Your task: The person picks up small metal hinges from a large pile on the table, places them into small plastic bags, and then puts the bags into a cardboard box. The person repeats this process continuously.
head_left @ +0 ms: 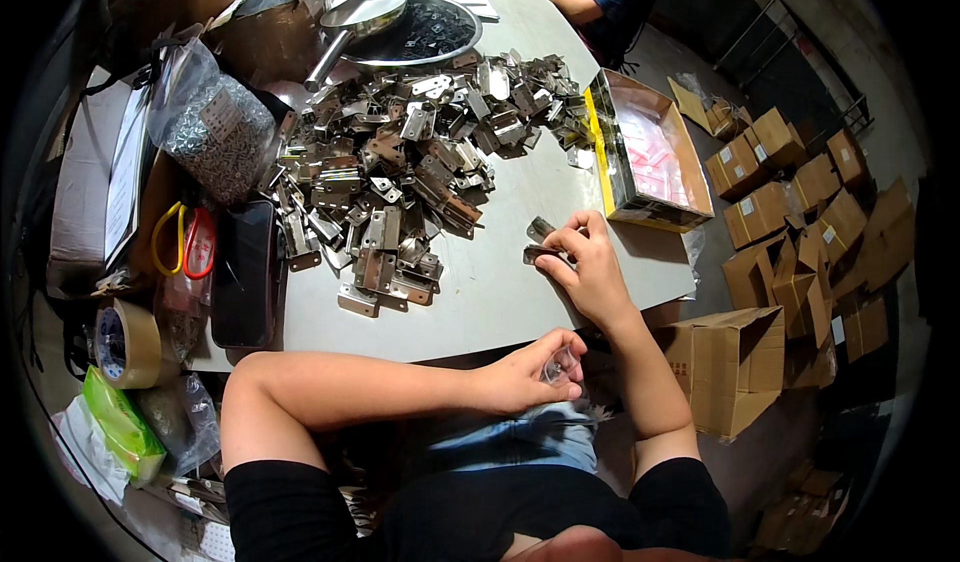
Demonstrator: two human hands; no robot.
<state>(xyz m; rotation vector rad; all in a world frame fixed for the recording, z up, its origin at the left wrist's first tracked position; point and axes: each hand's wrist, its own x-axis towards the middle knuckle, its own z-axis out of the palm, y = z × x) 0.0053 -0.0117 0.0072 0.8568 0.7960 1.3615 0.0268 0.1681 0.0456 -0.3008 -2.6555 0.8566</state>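
Note:
My right hand (594, 270) is over the table near its front right edge, thumb and fingers closed on a metal bracket (541, 254). Another metal piece (539, 228) shows just behind it, and I cannot tell whether the two are joined. Close to my lap, at the table's front edge, my left hand (527, 374) curls around a small clear plastic piece (560, 364). Whether that is a bag or a cup is hard to make out. A big loose pile of metal brackets (400, 167) covers the middle of the table.
Behind the pile stand a metal bowl (425, 37) of dark parts and a scoop (362, 18). An open box (622, 197) holds pink-and-white packets. At left are a bag of screws (220, 137), scissors (198, 244), a phone-like black case (246, 272) and tape (135, 342). Cartons (735, 367) crowd the right; another person (610, 2) sits beyond.

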